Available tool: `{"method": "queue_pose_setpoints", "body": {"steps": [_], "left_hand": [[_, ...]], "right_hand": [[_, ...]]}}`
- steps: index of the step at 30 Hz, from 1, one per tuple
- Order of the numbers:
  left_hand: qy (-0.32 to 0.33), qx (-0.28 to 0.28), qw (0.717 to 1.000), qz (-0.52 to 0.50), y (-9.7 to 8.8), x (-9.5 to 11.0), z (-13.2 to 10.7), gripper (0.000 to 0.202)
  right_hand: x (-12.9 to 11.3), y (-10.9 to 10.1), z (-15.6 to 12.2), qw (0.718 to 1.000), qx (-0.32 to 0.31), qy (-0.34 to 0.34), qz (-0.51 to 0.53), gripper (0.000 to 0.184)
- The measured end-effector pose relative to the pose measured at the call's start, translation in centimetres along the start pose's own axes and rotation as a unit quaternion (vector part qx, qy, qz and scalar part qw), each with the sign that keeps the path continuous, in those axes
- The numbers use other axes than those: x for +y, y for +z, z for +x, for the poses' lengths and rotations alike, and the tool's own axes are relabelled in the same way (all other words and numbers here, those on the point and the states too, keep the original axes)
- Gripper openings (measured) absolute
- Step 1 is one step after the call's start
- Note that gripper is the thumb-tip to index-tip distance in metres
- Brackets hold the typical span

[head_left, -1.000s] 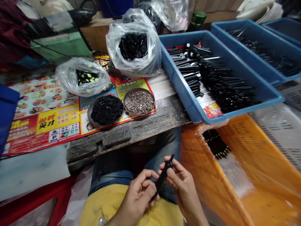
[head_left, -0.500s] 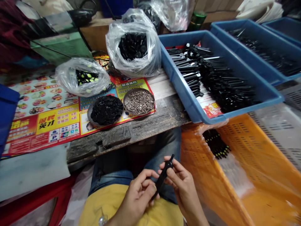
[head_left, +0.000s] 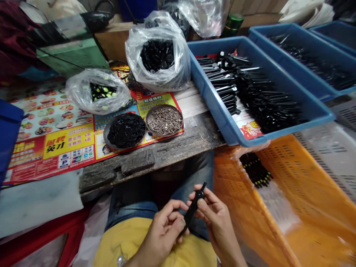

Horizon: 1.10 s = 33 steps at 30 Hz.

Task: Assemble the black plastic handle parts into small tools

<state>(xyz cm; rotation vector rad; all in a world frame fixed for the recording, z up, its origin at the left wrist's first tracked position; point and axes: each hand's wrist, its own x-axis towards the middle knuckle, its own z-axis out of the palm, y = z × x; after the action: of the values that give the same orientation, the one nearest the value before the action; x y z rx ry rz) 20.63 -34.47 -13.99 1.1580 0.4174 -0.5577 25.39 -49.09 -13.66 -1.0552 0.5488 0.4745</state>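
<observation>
Above my lap, both hands hold one long black plastic part [head_left: 191, 213] with a round joint near its upper end and a narrow tip beyond that. My left hand [head_left: 168, 224] pinches its lower end between thumb and fingers. The fingers of my right hand [head_left: 211, 211] are closed round the upper end, the thumb pressed beside the round joint. The part slants up to the right. My fingers cover some of its lower end and far side.
On the bench stand a dish of small metal pins [head_left: 164, 121], a dish of black pieces [head_left: 125, 129] and bags of black discs [head_left: 178, 70] and yellow-dotted pieces [head_left: 75, 91]. A blue tray [head_left: 292, 128] holds long black parts. Below it is an orange crate [head_left: 311, 178].
</observation>
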Motion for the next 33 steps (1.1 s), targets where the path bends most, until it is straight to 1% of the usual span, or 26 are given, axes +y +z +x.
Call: {"method": "queue_pose_setpoints", "body": {"steps": [10, 21, 28, 33], "left_hand": [[0.005, -0.004, 1.000, 0.006, 0.29, 0.70, 0.03, 0.046], [0.010, -0.011, 1.000, -0.003, 0.15, 0.27, -0.15, 0.042], [0.003, -0.008, 1.000, 0.002, 0.23, 0.49, -0.01, 0.047], [0.003, -0.005, 1.000, 0.001, 0.24, 0.47, 0.01, 0.047]], "right_hand": [[-0.07, 0.10, -0.07, 1.000, 0.003, -0.004, -0.008, 0.036], [-0.16, 0.04, -0.09, 1.000, -0.001, -0.007, -0.009, 0.036], [-0.08, -0.01, -0.08, 1.000, -0.004, -0.011, -0.009, 0.036], [-0.12, 0.05, -0.08, 1.000, -0.008, -0.011, -0.009, 0.035]]}}
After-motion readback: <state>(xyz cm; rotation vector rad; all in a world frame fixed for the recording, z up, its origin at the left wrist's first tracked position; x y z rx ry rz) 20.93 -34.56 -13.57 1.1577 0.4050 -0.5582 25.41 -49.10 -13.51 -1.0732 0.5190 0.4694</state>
